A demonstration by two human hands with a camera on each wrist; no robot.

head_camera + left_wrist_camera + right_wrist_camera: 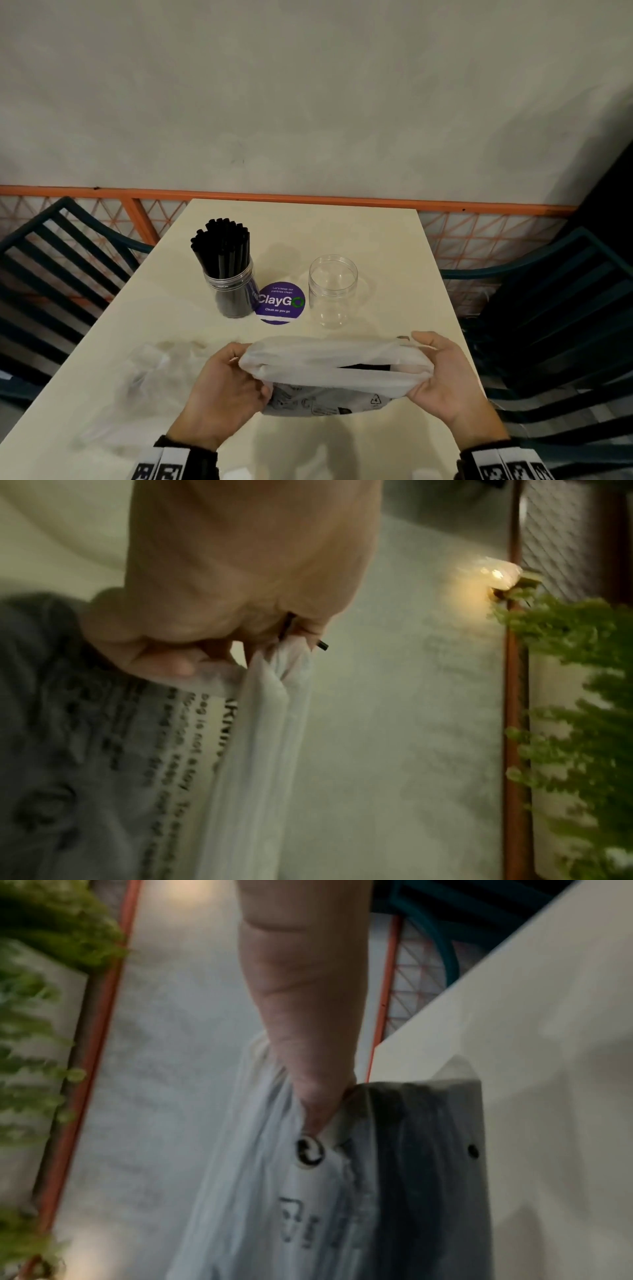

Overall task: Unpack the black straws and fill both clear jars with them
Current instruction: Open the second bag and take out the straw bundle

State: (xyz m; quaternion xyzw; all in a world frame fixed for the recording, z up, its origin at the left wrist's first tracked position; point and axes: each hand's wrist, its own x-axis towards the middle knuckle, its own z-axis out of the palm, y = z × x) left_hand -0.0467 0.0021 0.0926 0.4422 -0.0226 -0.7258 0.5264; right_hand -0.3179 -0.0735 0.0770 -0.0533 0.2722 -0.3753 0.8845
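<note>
While I hold the straw bag [337, 373] above the table [404, 240] at 6 o'clock, my left hand [222, 394] and right hand [445, 383] each pinch an end. If it rips suddenly, straws could scatter, toppling the empty jar [333, 291] at 12 or the full jar [231, 287] at 11.

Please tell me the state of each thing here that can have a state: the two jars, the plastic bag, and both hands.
Left jar: upright, lid off, packed with black straws.
Right jar: upright, lid off, empty.
Plastic bag: held above the table, mouth pulled open, straws inside.
Left hand: grips the bag's left end.
Right hand: grips the bag's right end.
</note>
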